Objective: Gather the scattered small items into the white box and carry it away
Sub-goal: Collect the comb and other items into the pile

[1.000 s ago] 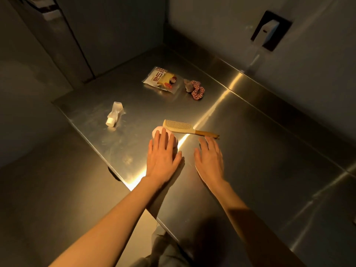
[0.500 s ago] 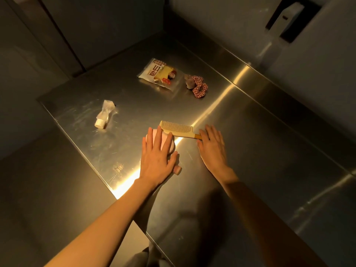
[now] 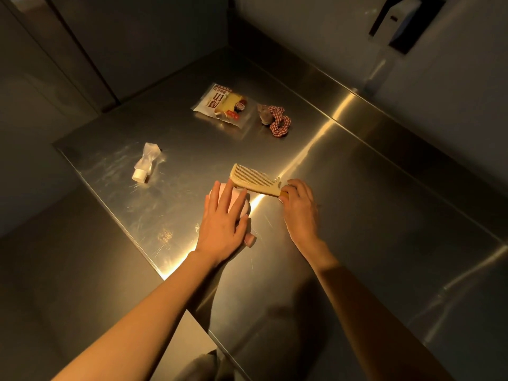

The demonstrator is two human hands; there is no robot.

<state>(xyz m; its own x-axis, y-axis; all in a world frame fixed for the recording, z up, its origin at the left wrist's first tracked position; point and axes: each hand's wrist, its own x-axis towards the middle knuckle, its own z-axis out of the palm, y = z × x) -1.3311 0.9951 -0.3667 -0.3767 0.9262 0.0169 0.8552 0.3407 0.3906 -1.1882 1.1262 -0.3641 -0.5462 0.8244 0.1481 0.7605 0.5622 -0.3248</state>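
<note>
My left hand (image 3: 222, 224) lies flat, fingers apart, on top of a pink tube (image 3: 243, 209) whose cap pokes out beside my thumb. My right hand (image 3: 301, 207) has its fingers curled on the handle of a wooden comb (image 3: 253, 180), which still rests on the steel table (image 3: 371, 215). Farther back lie a snack packet (image 3: 224, 105) and a red checked scrunchie (image 3: 279, 122). A small clear tube with a white cap (image 3: 145, 162) lies to the left. No white box is in view.
The table's left edge (image 3: 110, 210) runs diagonally, with grey floor beyond it. Walls close in behind, and a white wall-mounted device (image 3: 398, 17) sits at the upper right. A raised steel ledge (image 3: 412, 105) runs along the back.
My right hand has slid forward from the bare table to the comb's handle and curled its fingers on it. My left hand has stayed on the pink tube.
</note>
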